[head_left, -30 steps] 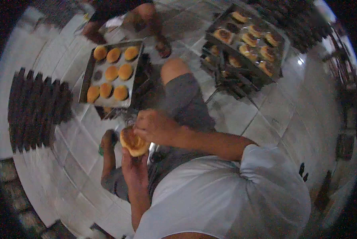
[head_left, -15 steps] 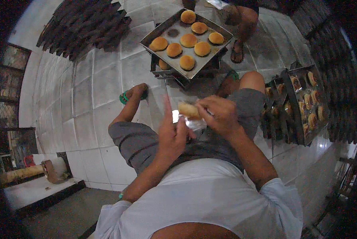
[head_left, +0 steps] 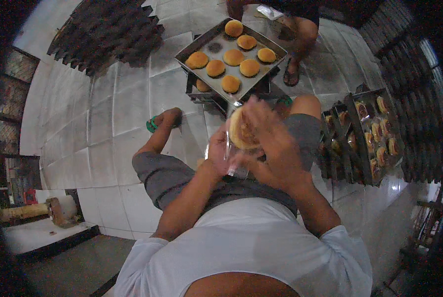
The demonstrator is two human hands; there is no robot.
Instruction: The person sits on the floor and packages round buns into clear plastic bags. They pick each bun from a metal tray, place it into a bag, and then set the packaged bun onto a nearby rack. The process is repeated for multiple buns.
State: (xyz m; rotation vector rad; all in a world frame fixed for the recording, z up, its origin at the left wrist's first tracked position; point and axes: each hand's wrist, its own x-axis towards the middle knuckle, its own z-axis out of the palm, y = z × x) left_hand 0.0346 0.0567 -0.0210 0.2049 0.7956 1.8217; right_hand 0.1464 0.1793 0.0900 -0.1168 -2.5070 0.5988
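Observation:
A round bun (head_left: 236, 132) in clear plastic wrap (head_left: 237, 171) is held up above my lap, tilted, its pale edge and browner face showing. My left hand (head_left: 218, 152) is closed on its left side and the plastic. Across the bun's right side lies my right hand (head_left: 279, 153), its thumb low and its fingers high. Those fingers are smeared by motion, so whether they grip is unclear. Just beyond my hands, a square metal tray (head_left: 215, 92) carries several golden round buns (head_left: 233, 57), on top of another tray with buns.
To the right, dark trays (head_left: 356, 143) stand tilted, with wrapped buns (head_left: 376, 129) in one. A stack of dark trays (head_left: 107, 37) is at the far left, more along the right wall. Another person's leg (head_left: 303, 42) is beyond the bun tray. Left lies a cylindrical roll (head_left: 63, 210).
The bun has come up and turned, so its broad face now shows. My right hand has swung up along its right side; my left hand's raised finger has come down around the plastic.

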